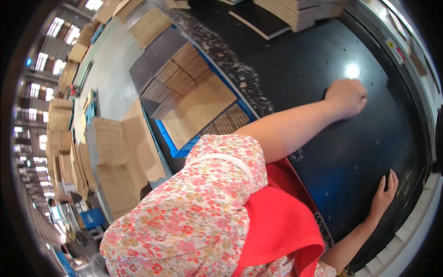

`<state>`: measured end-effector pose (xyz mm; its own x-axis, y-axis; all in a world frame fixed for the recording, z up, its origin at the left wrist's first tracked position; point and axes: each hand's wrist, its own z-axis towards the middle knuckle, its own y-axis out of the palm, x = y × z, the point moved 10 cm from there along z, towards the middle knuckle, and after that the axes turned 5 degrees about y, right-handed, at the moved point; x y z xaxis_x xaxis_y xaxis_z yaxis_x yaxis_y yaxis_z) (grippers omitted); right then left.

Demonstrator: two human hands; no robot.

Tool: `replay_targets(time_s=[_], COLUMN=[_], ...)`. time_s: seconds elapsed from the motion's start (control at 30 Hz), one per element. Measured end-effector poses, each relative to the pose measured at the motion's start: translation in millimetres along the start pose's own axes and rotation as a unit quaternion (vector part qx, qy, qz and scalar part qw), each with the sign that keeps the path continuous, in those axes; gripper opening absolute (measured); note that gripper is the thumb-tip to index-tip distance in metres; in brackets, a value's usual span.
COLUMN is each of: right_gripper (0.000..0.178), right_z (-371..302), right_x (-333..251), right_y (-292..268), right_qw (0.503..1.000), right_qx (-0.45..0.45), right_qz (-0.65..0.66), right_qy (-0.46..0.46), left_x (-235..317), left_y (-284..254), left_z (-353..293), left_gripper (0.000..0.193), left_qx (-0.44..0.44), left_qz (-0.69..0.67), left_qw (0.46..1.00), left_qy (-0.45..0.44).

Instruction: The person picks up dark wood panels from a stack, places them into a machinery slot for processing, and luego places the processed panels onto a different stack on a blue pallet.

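The left hand [346,98] curled over the black desk [323,152], its grip's contents indiscernible; the right hand [384,196] lay released near the far edge. Surface work seemed underway; using the board stack [302,13], toward the desk's left end, called for reaching left.

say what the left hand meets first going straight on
The left hand would probably meet the dark border of the black tabletop first; the way there looks free, though depth is unclear.

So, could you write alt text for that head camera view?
A person's left hand is curled and right hand open over a black work surface; a floral top, red apron and stacked boards also show.
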<state>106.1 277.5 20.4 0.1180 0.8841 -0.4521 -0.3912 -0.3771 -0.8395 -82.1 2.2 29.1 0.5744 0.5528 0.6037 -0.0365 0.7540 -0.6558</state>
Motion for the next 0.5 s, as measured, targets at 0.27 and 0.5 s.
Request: replay_targets(time_s=[0.27,0.5], right_gripper=[0.032,0.033], right_z=[3,6], right_x=[33,32], right_y=[1,2], right_qw=[0.999,0.998], right_qx=[0.016,0.023], right_qz=[-0.030,-0.059], right_qy=[-0.009,-0.022], left_x=[1,-2], left_y=[8,19], left_z=[-2,0], left_gripper=[0.015,0.019], left_qx=[0.003,-0.039], left_qz=[-0.012,0.013], left_qw=[1.000,0.999], left_qy=[-0.011,-0.021])
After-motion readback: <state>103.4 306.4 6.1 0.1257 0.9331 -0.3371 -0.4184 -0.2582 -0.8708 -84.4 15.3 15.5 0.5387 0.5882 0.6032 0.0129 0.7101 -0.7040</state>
